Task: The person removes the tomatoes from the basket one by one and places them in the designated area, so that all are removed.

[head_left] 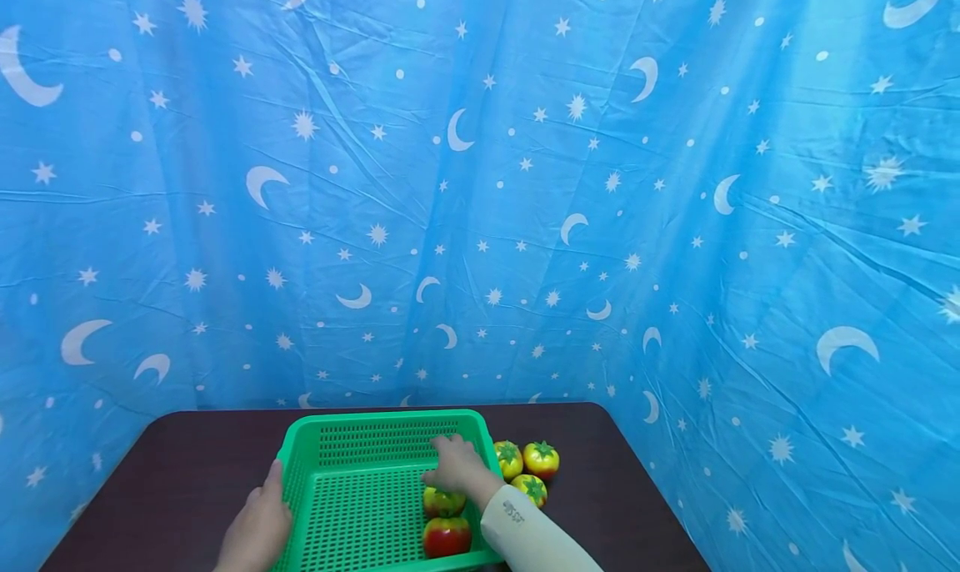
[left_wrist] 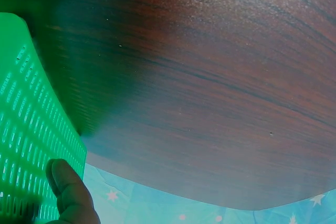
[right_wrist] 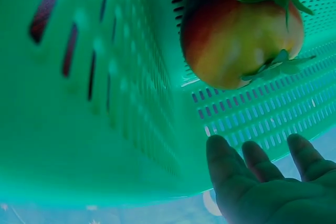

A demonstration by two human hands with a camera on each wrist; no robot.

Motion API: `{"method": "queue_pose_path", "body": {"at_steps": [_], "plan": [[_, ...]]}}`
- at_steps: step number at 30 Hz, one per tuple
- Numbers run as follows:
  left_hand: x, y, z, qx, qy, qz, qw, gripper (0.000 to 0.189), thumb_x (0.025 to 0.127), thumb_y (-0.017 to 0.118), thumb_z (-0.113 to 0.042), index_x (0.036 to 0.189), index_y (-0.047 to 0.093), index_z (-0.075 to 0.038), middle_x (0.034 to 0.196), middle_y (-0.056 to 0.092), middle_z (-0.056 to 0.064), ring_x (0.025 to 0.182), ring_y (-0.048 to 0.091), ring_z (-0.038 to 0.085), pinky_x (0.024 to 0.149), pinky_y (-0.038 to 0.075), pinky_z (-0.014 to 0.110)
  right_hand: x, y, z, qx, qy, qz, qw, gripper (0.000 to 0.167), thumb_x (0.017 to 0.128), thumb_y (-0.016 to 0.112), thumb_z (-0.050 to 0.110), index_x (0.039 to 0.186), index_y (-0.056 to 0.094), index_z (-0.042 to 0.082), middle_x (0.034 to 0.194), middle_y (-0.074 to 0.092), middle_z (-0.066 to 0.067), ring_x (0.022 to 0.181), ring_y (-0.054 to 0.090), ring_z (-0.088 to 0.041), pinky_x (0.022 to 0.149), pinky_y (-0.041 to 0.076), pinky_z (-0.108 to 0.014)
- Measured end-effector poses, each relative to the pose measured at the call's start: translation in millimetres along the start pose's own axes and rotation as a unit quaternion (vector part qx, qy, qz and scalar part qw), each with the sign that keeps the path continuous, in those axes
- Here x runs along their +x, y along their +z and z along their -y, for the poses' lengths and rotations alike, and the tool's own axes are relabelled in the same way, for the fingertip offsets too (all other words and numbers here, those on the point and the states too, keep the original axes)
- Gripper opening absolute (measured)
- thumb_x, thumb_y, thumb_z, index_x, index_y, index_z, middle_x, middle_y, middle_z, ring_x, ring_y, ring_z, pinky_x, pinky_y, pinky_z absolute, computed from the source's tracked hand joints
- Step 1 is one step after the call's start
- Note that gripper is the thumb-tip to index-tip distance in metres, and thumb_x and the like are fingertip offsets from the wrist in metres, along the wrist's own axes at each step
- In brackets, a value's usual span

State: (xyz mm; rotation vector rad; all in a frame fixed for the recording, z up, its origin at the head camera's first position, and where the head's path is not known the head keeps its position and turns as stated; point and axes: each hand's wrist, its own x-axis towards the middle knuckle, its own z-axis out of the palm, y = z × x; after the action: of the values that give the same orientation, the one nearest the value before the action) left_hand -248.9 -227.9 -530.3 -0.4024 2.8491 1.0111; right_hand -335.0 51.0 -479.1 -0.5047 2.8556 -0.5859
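Left hand [head_left: 257,524] touches the basket [head_left: 363,505], right hand [head_left: 459,467] near 2 fruits [head_left: 447,539] inside.

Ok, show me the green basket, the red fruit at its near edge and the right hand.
Green basket [head_left: 363,514]: head view, on its bare floor.
Red fruit [head_left: 447,538]: head view, on its red side.
Right hand [head_left: 458,466]: head view, on the back of the hand.

A pale, off-white sleeve [head_left: 542,534] is being worn on the right side, its smooth surface ending in a rounded edge, and near that edge a patch of grey lettering [head_left: 513,512], too small to read, is marking it; the right hand [head_left: 457,466] and left hand [head_left: 258,522] are showing bare
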Motion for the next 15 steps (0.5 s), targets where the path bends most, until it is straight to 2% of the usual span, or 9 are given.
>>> {"method": "queue_pose_path", "body": {"at_steps": [5, 10, 15], "plan": [[0.5, -0.3, 0.2, -0.001, -0.005, 0.005, 1.0, 0.069, 0.097, 0.045, -0.002, 0.153, 0.009, 0.015, 0.117, 0.054, 0.037, 0.09, 0.063, 0.037, 0.068, 0.049, 0.047, 0.3, 4.6, 2.1, -0.008, 0.006, -0.004, 0.9999, 0.061, 0.086, 0.079, 0.028, 0.139, 0.057, 0.009, 0.143, 0.051, -0.02, 0.13, 0.049, -0.041, 0.101, 0.048, -0.056], [1.2, 0.5, 0.8, 0.003, -0.005, 0.003, 1.0, 0.071, 0.097, 0.047, -0.003, 0.153, 0.008, 0.014, 0.119, 0.053, 0.038, 0.098, 0.062, 0.044, 0.072, 0.05, 0.05, 0.9, 6.7, 4.6, -0.013, 0.014, -0.006, 0.9998, 0.061, 0.085, 0.08, 0.027, 0.138, 0.058, 0.01, 0.14, 0.052, -0.019, 0.127, 0.05, -0.039, 0.1, 0.049, -0.055], [1.9, 0.4, 0.3, -0.002, -0.009, 0.01, 0.9999, 0.07, 0.098, 0.046, -0.003, 0.154, 0.007, 0.014, 0.12, 0.052, 0.038, 0.099, 0.061, 0.045, 0.071, 0.05, 0.05, 4.3, 8.0, 3.1, -0.029, 0.027, 0.022, 0.999, 0.061, 0.085, 0.079, 0.026, 0.139, 0.056, 0.008, 0.14, 0.051, -0.019, 0.126, 0.05, -0.039, 0.102, 0.048, -0.057]]}}
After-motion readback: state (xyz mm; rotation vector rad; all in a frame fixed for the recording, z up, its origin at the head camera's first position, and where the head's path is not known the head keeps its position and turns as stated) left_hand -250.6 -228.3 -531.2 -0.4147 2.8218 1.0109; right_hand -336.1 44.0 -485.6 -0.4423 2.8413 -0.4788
